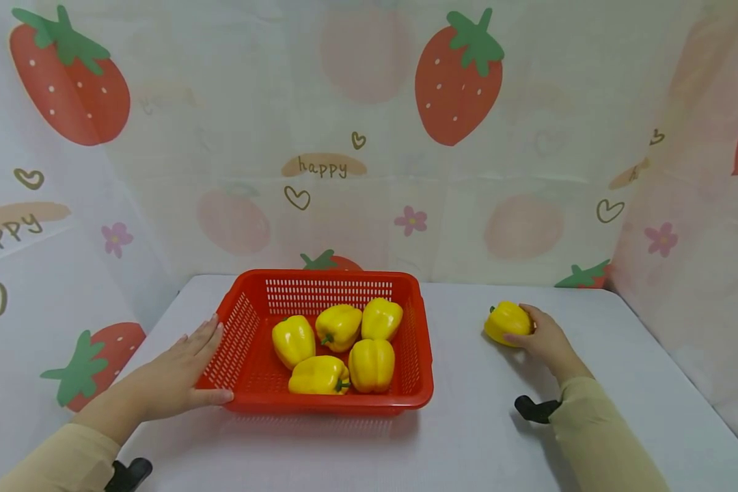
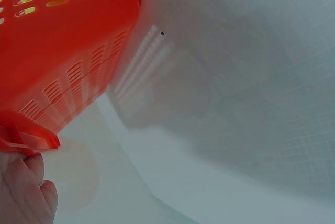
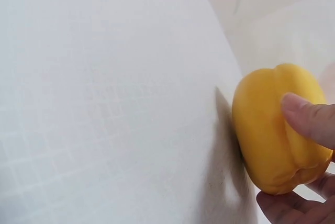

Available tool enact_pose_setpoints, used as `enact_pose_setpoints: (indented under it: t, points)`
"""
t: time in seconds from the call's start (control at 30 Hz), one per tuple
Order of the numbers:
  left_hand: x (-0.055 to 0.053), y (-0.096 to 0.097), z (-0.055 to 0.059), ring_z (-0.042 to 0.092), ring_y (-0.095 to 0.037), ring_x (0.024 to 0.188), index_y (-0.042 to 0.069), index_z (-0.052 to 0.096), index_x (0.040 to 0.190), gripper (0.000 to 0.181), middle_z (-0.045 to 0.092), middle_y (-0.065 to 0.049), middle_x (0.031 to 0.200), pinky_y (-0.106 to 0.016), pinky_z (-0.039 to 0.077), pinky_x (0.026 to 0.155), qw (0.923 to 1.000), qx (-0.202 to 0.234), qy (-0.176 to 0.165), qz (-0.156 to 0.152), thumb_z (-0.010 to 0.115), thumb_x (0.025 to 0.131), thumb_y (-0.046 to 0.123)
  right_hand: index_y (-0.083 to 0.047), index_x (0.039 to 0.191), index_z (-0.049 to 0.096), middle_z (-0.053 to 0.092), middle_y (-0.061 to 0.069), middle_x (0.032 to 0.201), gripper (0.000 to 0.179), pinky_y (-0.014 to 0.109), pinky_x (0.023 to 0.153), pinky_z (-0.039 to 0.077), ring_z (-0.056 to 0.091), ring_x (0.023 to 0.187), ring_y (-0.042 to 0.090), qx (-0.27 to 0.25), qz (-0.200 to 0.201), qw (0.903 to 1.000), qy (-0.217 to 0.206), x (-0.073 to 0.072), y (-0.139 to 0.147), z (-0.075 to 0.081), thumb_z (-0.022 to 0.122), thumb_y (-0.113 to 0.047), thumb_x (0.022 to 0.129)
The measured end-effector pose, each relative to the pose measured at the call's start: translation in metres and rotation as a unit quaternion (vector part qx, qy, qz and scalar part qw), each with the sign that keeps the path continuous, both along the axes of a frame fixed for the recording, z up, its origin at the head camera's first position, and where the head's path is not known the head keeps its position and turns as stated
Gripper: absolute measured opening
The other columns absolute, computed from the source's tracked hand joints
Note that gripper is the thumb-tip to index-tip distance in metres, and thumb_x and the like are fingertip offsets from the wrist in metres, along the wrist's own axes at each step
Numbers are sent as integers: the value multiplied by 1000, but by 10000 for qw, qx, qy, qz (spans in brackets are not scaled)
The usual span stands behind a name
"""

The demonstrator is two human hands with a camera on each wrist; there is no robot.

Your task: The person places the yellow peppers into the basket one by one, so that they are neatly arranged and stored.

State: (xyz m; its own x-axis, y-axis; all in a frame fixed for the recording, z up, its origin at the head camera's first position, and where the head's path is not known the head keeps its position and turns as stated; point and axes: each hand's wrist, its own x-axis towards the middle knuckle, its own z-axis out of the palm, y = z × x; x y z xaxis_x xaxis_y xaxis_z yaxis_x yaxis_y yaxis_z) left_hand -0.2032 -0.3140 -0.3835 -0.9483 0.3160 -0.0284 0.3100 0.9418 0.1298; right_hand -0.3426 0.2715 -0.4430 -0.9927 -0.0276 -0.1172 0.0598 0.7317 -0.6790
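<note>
On the right side of the table, my right hand (image 1: 550, 342) grips a yellow bell pepper (image 1: 506, 322). In the right wrist view the thumb (image 3: 309, 119) presses on the pepper's side, and other fingers curl by its end. The pepper sits at or just above the table; I cannot tell which. My left hand (image 1: 175, 376) rests against the left side of a red plastic basket (image 1: 320, 402), fingers extended along its rim and thumb at the front corner. Inside the basket lie several yellow bell peppers (image 1: 372, 365).
The white table (image 1: 467, 437) is backed and flanked by a strawberry-print cloth (image 1: 369, 225). Between the basket and my right hand lies a stretch of table. A black strap end (image 1: 536, 408) sticks out at my right wrist, and another black piece (image 1: 129, 473) at my left.
</note>
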Motion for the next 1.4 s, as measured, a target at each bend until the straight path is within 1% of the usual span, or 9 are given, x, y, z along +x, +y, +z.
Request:
enact_pose_setpoints:
  t: [0.33,0.6,0.73,0.93,1.07,1.23,1.4]
  points:
    - [0,-1,-1,18,-39,134,-1,17,144,110,14,-20,150,-58,21,104,10000,-28,25,-1,56,70,71,-3,144,18,20,29,144,92,61,104,18,22,129,46,57,133,9999,35,1,-2,6,69,-43,78]
    - [0,-1,-1,17,-39,135,-2,17,144,111,14,-20,150,-58,21,105,10000,-51,27,-27,53,70,73,-3,144,21,25,28,142,92,58,101,28,33,121,43,0,273,9990,361,1,2,12,69,-46,78]
    - [0,-1,-2,16,-39,135,-2,17,144,111,14,-21,150,-58,20,105,10000,-46,30,-42,54,70,72,-2,143,23,29,27,140,90,56,99,32,37,116,40,-5,323,9983,480,0,3,15,69,-44,78]
    - [0,0,-1,16,-39,135,-3,17,143,110,13,-21,150,-58,19,105,10000,-9,1,-62,55,71,70,-3,143,23,33,26,137,88,53,94,39,42,110,39,-15,411,9976,564,1,3,27,69,-41,79]
    - [0,0,0,15,-39,135,-3,17,144,110,13,-21,150,-58,19,105,10000,-15,-3,-53,55,71,70,-6,144,23,34,24,137,88,52,90,42,43,110,39,-40,468,9971,603,1,2,36,69,-42,78]
    - [0,0,-1,16,-39,135,-3,17,144,111,13,-21,150,-58,19,105,10000,-42,-4,-25,54,70,72,-7,144,23,33,23,140,87,53,90,43,43,111,39,-116,585,9965,590,0,1,45,71,-38,78]
    - [0,0,-1,16,-39,135,-3,17,143,112,13,-21,150,-57,19,105,10000,-47,13,-51,53,70,74,-9,144,25,33,22,140,87,54,90,43,43,113,40,-157,731,9953,609,0,-1,53,71,-41,77]
